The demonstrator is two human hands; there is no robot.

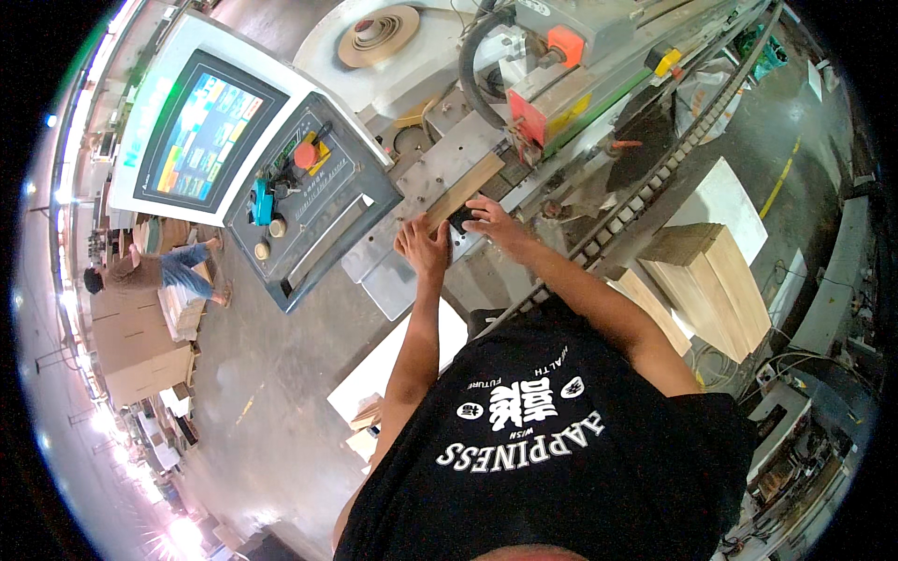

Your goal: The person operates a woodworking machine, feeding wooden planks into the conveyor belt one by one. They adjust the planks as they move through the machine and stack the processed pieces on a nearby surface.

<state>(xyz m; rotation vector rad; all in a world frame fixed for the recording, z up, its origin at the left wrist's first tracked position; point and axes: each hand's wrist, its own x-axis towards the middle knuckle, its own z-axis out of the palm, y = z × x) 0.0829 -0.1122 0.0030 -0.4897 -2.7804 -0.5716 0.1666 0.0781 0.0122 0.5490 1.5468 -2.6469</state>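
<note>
A narrow light-wood strip (474,184) lies on the grey metal bed (444,166) of a machine, pointing toward its feed side. At the strip's near end is my left hand (423,246), its fingers bent and closed around that end. My right hand (496,227) reaches in from the right with its fingers apart, the fingertips at the strip's side edge and over a small black part (460,221). The undersides of both hands are hidden.
A control panel with a lit screen (208,134) and red button (306,155) stands left. Beyond the bed sits a roll of edging tape (378,37). A chain-like track (645,196) runs along the right, near stacked wooden boards (708,290). Another person (154,266) walks far left.
</note>
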